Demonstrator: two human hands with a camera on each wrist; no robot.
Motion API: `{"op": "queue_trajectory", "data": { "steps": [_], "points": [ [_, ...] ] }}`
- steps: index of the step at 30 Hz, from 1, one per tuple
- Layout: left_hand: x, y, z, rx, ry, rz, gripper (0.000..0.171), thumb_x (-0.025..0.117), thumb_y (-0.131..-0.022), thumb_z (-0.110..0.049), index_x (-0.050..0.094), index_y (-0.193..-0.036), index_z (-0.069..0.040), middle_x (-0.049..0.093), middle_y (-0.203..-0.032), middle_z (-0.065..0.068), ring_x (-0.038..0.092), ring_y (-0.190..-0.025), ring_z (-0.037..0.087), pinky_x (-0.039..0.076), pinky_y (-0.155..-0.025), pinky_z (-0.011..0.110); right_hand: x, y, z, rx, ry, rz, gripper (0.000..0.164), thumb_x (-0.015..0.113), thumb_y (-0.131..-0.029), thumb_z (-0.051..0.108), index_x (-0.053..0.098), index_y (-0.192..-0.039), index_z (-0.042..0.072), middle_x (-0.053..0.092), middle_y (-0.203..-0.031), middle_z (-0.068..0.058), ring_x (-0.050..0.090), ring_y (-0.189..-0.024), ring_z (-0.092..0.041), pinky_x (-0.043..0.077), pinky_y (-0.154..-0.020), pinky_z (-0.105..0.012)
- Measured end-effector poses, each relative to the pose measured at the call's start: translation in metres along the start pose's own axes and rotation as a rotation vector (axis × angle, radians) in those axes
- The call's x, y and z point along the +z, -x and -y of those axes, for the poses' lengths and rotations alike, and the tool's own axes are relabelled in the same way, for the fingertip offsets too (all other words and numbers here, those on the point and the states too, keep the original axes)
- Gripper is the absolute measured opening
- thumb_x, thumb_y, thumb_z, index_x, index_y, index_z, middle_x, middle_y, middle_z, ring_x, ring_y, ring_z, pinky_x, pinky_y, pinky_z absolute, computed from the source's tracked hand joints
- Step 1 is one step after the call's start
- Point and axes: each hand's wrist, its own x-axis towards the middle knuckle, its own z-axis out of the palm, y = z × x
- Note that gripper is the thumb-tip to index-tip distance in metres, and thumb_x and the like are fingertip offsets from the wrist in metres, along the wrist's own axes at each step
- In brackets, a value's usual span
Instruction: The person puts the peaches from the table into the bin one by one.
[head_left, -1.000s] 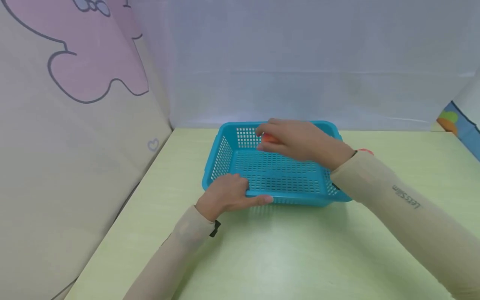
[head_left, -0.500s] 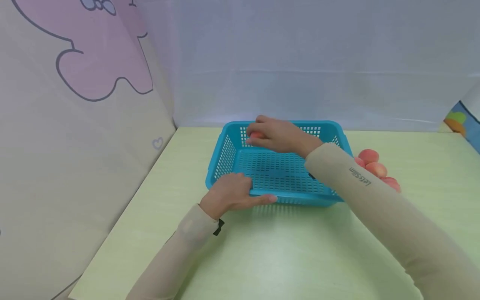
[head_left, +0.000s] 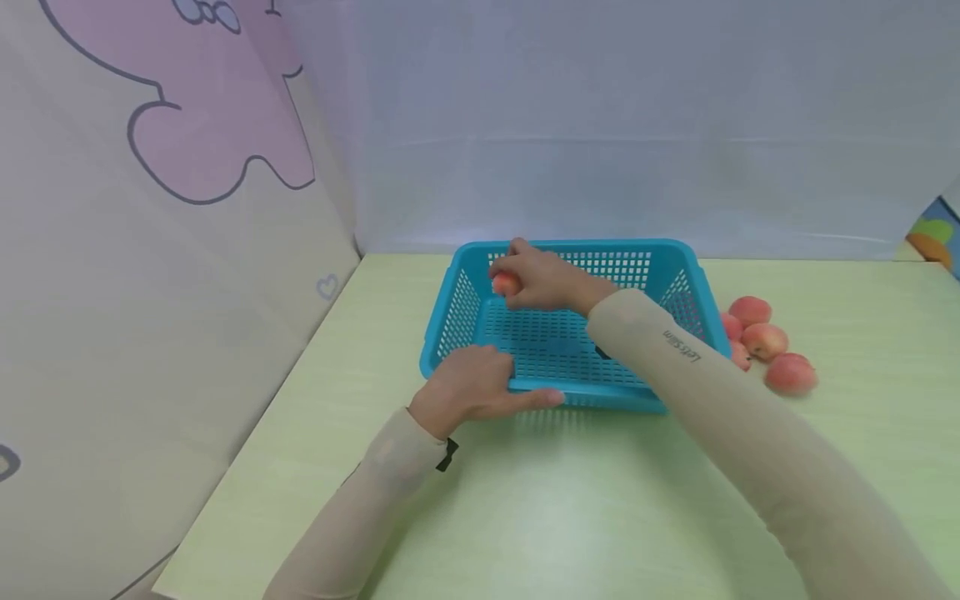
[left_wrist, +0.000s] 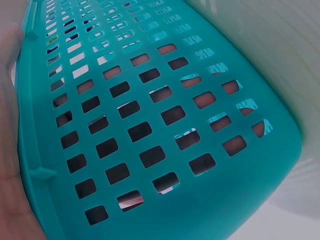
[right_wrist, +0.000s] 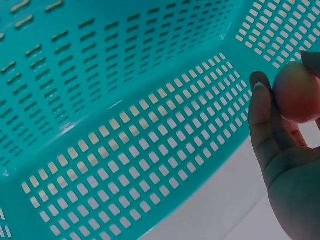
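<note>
A blue plastic basket (head_left: 570,396) with slotted walls stands on the table. My left hand (head_left: 468,383) grips its near rim at the left, fingers over the rim and thumb along the outside. In the left wrist view, part of that hand (left_wrist: 12,165) borders the basket wall (left_wrist: 200,175). My right hand (head_left: 546,279) holds a red-pink peach (head_left: 506,284) over the back left part of the basket. The right wrist view shows the peach (right_wrist: 298,92) between thumb and fingers, above the slotted side (right_wrist: 150,150). The right forearm covers some of the basket's right side.
Several peaches (head_left: 792,374) lie in a cluster on the pale green table (head_left: 570,517), just right of the basket. A white sheet (head_left: 637,133) hangs behind the table. On the left a printed pink-figure cloth (head_left: 187,275) borders the table edge.
My right hand has moved left over the basket with the peach and then slightly lower. The peaches on the right have come out from behind the forearm. The left hand keeps its grip.
</note>
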Motion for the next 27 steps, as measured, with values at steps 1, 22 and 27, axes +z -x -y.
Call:
{"op": "queue_trajectory", "data": {
  "steps": [1,22,27],
  "points": [
    [0.000,0.000,0.000,0.000,0.001,-0.002,0.079,0.026,-0.071,-0.093,0.033,-0.052,-0.017,0.022,-0.046,-0.006,0.021,-0.038,0.009,0.017,-0.040,0.027,0.001,-0.001,-0.001,0.003,0.000,0.000,0.039,0.060,-0.086,0.015,0.056,-0.125,0.018,0.040,-0.109,-0.004,0.049,-0.081,-0.020,0.045,-0.064,-0.033],
    [-0.001,-0.001,-0.003,0.009,-0.015,-0.010,0.075,0.031,-0.075,-0.089,0.034,-0.051,-0.017,0.021,-0.046,-0.006,0.021,-0.037,0.009,0.016,-0.038,0.026,0.018,-0.022,-0.014,0.053,-0.049,-0.044,0.044,0.058,-0.089,0.009,0.052,-0.133,0.014,0.038,-0.115,-0.013,0.048,-0.085,-0.024,0.046,-0.068,-0.038],
    [0.000,-0.002,-0.004,0.002,-0.026,-0.005,0.075,0.031,-0.075,-0.089,0.035,-0.052,-0.017,0.022,-0.045,-0.006,0.022,-0.037,0.009,0.017,-0.038,0.026,0.020,-0.024,-0.016,0.061,0.013,-0.013,0.044,0.057,-0.089,0.013,0.053,-0.133,0.015,0.040,-0.116,-0.012,0.048,-0.083,-0.025,0.044,-0.066,-0.038]
  ]
}}
